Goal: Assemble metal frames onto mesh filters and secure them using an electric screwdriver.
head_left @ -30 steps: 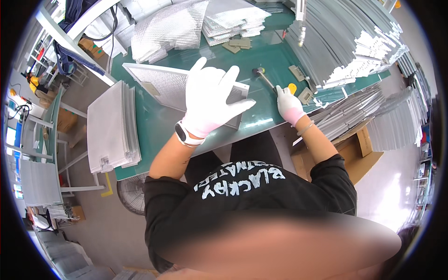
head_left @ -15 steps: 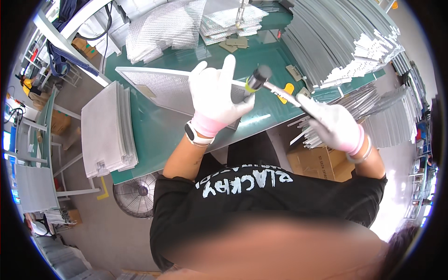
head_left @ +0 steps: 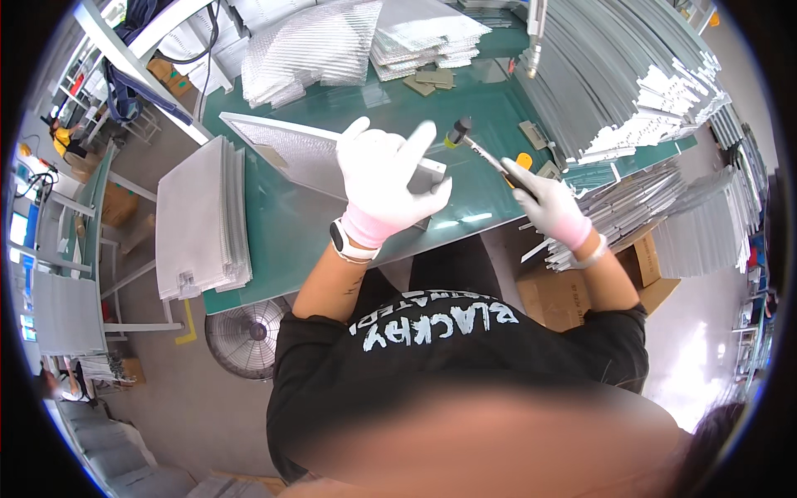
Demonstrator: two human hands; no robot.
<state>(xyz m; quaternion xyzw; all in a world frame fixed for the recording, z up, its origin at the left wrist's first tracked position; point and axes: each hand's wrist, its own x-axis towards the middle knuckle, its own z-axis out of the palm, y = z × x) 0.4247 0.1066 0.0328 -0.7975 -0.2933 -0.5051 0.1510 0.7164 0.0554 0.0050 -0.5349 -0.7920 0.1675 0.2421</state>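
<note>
The left hand (head_left: 388,187), in a white glove, had its fingers spread flat on a framed mesh panel (head_left: 307,153) lying on the green table (head_left: 274,224). To its right, the gloved right hand (head_left: 550,203) had its fingers wrapped around the handle of a black-headed hammer (head_left: 481,151), its head just beside the panel's right end. A stack of grey panels (head_left: 203,220) sat on the table's left edge.

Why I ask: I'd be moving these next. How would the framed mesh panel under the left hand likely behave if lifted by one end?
The panel looks stiff: its metal frame keeps straight edges across the green table. It is probably light for its size, being thin with a mesh middle. That mesh may dent if squeezed; the left hand presses near the frame corner while the right hand holds a hammer.
</note>
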